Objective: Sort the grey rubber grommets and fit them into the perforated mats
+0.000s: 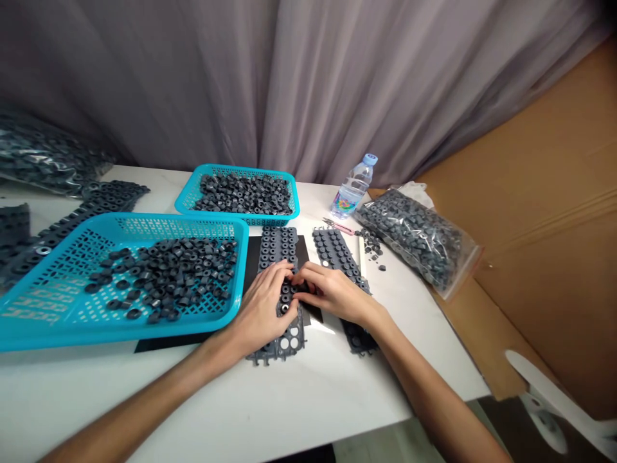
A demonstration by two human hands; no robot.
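A dark perforated strip (278,245) lies lengthwise on the white table, with small round parts in many of its holes and some open holes near its front end. My left hand (265,302) rests over the strip's left side, thumb and fingers curved around its middle. From the right, my right hand (332,289) reaches to the strip's right edge, fingertips pinched together; what they hold is too small and hidden to name. A second strip (337,251) lies to the right, partly behind my right wrist. Under the first strip is a black sheet (253,257).
Two blue baskets (120,331) (236,170) of small dark parts stand left and behind. A water bottle (354,186), pink-handled snips (340,226), loose parts (371,243) and a filled plastic bag (419,238) are at the right. Another bag (43,154) lies far left.
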